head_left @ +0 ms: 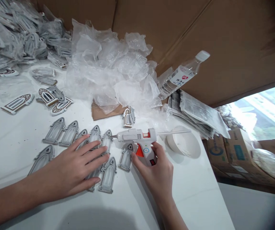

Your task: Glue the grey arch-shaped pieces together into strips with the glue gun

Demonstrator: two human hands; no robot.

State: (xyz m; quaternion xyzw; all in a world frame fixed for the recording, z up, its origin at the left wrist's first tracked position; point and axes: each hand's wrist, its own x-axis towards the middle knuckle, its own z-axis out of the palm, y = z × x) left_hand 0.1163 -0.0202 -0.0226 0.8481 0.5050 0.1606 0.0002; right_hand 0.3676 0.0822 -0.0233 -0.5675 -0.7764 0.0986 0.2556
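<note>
My right hand [158, 172] grips the handle of a white glue gun [138, 137] with an orange trigger; its nozzle points left toward the grey arch-shaped window pieces [108, 174] lying in rows on the white table [199, 195]. My left hand [74, 167] lies flat, fingers spread, on several of those pieces. One small assembled arch piece [128, 117] stands just behind the gun.
A heap of crumpled clear plastic wrap [111, 72] sits behind. Bagged arch pieces [13, 35] pile up at the far left. A water bottle [182, 76] leans on cardboard, above printed sheets [197, 113]. A white round dish [184, 143] lies right of the gun. Boxes [233, 153] stand beyond the table's edge.
</note>
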